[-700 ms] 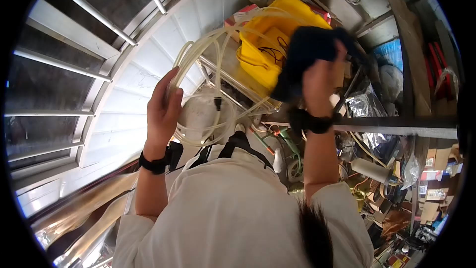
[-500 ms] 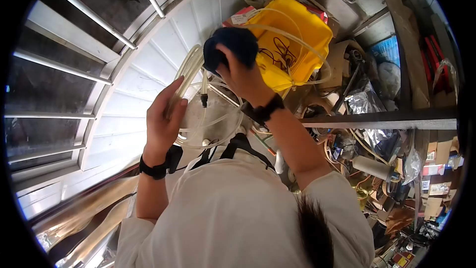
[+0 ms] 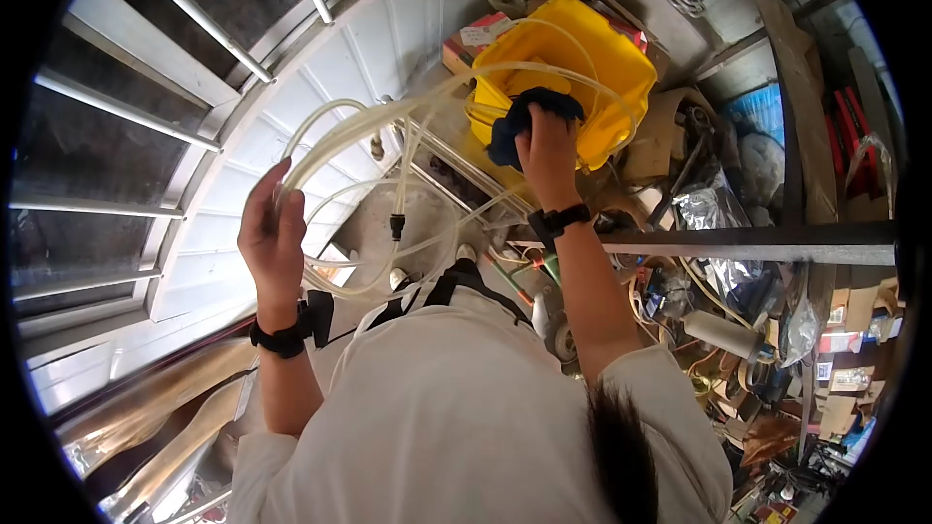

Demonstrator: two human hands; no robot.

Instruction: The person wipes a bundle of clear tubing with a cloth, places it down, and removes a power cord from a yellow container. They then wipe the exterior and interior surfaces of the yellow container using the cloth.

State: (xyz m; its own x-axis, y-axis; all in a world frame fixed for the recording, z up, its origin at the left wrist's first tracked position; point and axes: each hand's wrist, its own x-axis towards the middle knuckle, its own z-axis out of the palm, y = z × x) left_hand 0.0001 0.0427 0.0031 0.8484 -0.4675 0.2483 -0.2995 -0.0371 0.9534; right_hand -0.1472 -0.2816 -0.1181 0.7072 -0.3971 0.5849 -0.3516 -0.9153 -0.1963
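Note:
Loops of clear tubing (image 3: 361,123) are gripped in my left hand (image 3: 273,238), between thumb and fingers. The coil spreads right to a yellow bin (image 3: 629,78), and some loops hang low in front of my body. A black connector (image 3: 396,226) dangles on one length, and a paler fitting (image 3: 377,147) shows higher up. My right hand (image 3: 550,157) is closed on a dark blue cloth (image 3: 511,133), over the near edge of the bin. Part of the tubing passes across the bin's opening.
Barred windows (image 3: 107,146) and a white panel wall (image 3: 233,233) stand at the left. A metal beam (image 3: 748,244) runs across the right side. Beyond it are cardboard pieces, a grey cylinder (image 3: 723,333), plastic bags and cables. A red and white box (image 3: 482,32) sits by the bin.
My right hand with the cloth swung left to the tubing near my left hand, then back right to the bin. My left hand moved left and the coil spread wider.

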